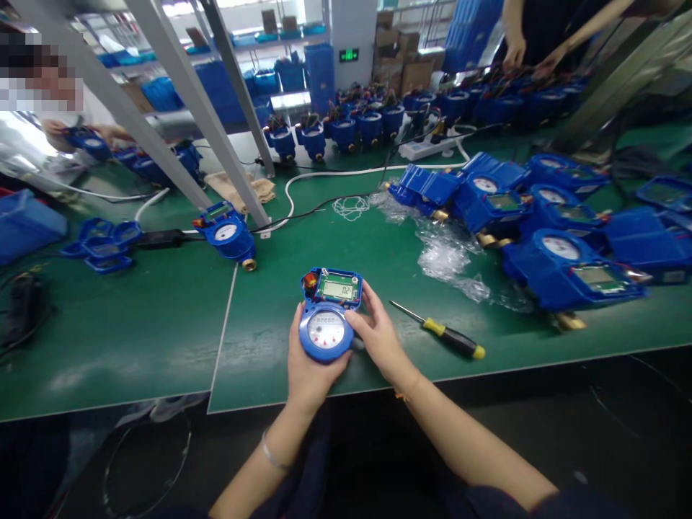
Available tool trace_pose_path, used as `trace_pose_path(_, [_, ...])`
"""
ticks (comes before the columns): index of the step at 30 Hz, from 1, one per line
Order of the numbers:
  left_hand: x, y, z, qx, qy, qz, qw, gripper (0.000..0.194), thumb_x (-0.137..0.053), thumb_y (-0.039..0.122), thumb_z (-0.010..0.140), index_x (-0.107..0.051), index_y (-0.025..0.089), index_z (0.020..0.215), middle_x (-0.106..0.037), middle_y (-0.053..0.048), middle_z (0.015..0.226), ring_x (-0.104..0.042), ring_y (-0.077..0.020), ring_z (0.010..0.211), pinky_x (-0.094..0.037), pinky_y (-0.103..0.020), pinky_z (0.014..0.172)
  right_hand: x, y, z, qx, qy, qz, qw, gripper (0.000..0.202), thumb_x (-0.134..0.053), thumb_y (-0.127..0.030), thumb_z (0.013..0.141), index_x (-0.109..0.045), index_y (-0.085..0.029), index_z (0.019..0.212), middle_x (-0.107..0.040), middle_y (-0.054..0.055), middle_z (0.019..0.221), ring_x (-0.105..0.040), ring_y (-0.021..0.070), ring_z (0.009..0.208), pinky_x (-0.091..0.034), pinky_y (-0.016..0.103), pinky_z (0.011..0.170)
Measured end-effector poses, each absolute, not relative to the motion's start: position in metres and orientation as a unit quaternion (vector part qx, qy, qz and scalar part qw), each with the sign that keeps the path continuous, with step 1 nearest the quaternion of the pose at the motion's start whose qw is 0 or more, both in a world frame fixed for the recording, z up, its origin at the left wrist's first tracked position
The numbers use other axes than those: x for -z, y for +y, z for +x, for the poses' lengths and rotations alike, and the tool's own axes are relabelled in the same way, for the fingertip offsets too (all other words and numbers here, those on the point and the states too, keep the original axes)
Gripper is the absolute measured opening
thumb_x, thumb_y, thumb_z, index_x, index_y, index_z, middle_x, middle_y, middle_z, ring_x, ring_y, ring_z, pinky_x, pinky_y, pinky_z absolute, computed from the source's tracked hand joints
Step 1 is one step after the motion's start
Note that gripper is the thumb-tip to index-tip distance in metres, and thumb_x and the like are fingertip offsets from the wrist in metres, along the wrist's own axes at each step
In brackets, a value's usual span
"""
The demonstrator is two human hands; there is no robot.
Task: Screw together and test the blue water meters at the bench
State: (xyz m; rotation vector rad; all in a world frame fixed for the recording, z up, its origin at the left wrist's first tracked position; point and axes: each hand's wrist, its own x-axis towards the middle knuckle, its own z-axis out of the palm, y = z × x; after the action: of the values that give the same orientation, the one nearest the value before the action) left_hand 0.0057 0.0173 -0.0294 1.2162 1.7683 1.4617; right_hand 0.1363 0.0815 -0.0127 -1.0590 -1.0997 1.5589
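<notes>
A blue water meter point(326, 333) is held near the front edge of the green table, between both my hands. Its round white dial faces up, and the lid is off its display, which shows digits beside a bare circuit board. My left hand point(313, 371) wraps the lower left side of the meter. On the other side, my right hand point(381, 331) grips it with the thumb on the dial's rim. A screwdriver point(454, 339) with a black and yellow handle lies to the right of my right hand, apart from it.
Several blue meters point(562, 252) crowd the right side, by crumpled clear plastic point(448, 259). Another meter point(230, 238) stands at left near blue covers point(108, 245) and a metal post point(216, 108). A power strip point(427, 148) and more meters line the back. Two co-workers handle meters there.
</notes>
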Motion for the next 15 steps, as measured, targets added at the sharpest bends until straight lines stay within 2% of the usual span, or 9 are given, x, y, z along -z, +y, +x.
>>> trace_pose_path(3, [0.029,0.008,-0.003,-0.553,0.675,0.430,0.230,0.103,-0.089,0.032,0.057,-0.040,0.022,0.147,-0.058,-0.014,0.138,-0.057,-0.0328,0.128,-0.046,-0.048,0.111,0.015,0.072,0.138,-0.621,-0.495,-0.435,0.426,0.089,-0.067,-0.053,0.087,-0.024,-0.025,0.159,-0.044,0.017,0.155,-0.067,0.0270,0.113,-0.058,0.040,0.092])
trace_pose_path(4, [0.030,0.004,-0.011,-0.559,0.685,0.411,0.222,0.103,-0.089,0.033,0.056,-0.041,0.023,0.147,-0.059,-0.013,0.136,-0.059,-0.0328,0.125,-0.048,-0.048,0.109,0.016,0.066,0.141,-0.602,-0.521,-0.438,0.418,0.083,-0.065,-0.053,0.089,-0.028,-0.026,0.158,-0.040,0.017,0.157,-0.067,0.0268,0.114,-0.058,0.040,0.092])
trace_pose_path(6, [0.034,-0.002,-0.032,-0.564,0.719,0.356,0.195,0.104,-0.090,0.034,0.055,-0.041,0.023,0.146,-0.063,-0.013,0.128,-0.064,-0.0324,0.116,-0.051,-0.050,0.104,0.018,0.054,0.152,-0.537,-0.574,-0.455,0.419,0.064,-0.064,-0.050,0.090,-0.045,-0.030,0.148,-0.027,0.013,0.165,-0.067,0.0261,0.114,-0.060,0.040,0.091])
trace_pose_path(7, [0.036,-0.002,-0.047,-0.564,0.738,0.328,0.174,0.104,-0.090,0.035,0.054,-0.042,0.023,0.146,-0.065,-0.012,0.124,-0.066,-0.0319,0.111,-0.052,-0.051,0.102,0.021,0.049,0.160,-0.500,-0.598,-0.465,0.419,0.056,-0.064,-0.048,0.091,-0.053,-0.030,0.142,-0.027,0.012,0.165,-0.068,0.0253,0.112,-0.060,0.040,0.092])
trace_pose_path(10, [0.036,0.010,-0.107,-0.570,0.768,0.282,0.076,0.104,-0.092,0.038,0.051,-0.045,0.019,0.141,-0.065,-0.012,0.119,-0.066,-0.0312,0.106,-0.050,-0.054,0.104,0.032,0.036,0.186,-0.430,-0.642,-0.487,0.407,0.041,-0.063,-0.044,0.091,-0.066,-0.027,0.128,-0.039,0.012,0.158,-0.070,0.0249,0.107,-0.062,0.039,0.090])
trace_pose_path(12, [0.026,0.025,-0.152,-0.581,0.765,0.276,0.029,0.106,-0.093,0.038,0.049,-0.043,0.015,0.140,-0.061,-0.015,0.124,-0.063,-0.0327,0.112,-0.046,-0.056,0.106,0.042,0.033,0.202,-0.412,-0.653,-0.494,0.400,0.037,-0.063,-0.044,0.091,-0.070,-0.027,0.122,-0.046,0.013,0.154,-0.072,0.0260,0.104,-0.064,0.039,0.087])
trace_pose_path(15, [0.001,0.057,-0.195,-0.589,0.748,0.305,0.018,0.101,-0.092,0.039,0.056,-0.041,0.011,0.139,-0.054,-0.017,0.133,-0.054,-0.0330,0.125,-0.039,-0.056,0.113,0.050,0.032,0.218,-0.401,-0.650,-0.500,0.408,0.033,-0.067,-0.045,0.087,-0.074,-0.029,0.115,-0.051,0.014,0.149,-0.074,0.0283,0.098,-0.065,0.040,0.082])
